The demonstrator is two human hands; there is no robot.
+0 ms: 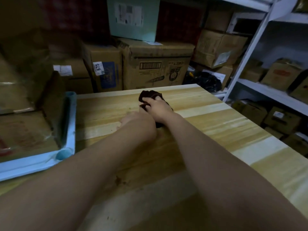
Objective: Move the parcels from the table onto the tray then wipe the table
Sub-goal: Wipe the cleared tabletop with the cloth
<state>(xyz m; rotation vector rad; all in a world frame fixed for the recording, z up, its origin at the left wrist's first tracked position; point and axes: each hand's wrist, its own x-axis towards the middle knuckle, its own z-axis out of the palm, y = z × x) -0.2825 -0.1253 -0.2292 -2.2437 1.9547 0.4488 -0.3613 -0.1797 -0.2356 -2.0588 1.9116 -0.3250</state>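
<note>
A dark brown cloth (148, 95) lies bunched on the wooden table (216, 124), near its far edge. My right hand (156, 107) presses down on the cloth and grips it. My left hand (131, 119) rests just left of it on the tabletop, fingers curled, and its grip is hidden by my forearm. A light blue tray (70, 127) stands at the table's left end and holds cardboard parcels (25, 130) wrapped in tape.
Stacked cardboard boxes (155, 67) and a pale green box (133, 17) rise behind the table. A white metal shelf rack (250, 47) with more boxes stands at the right. A black bag (205, 80) lies beyond the table's far right corner.
</note>
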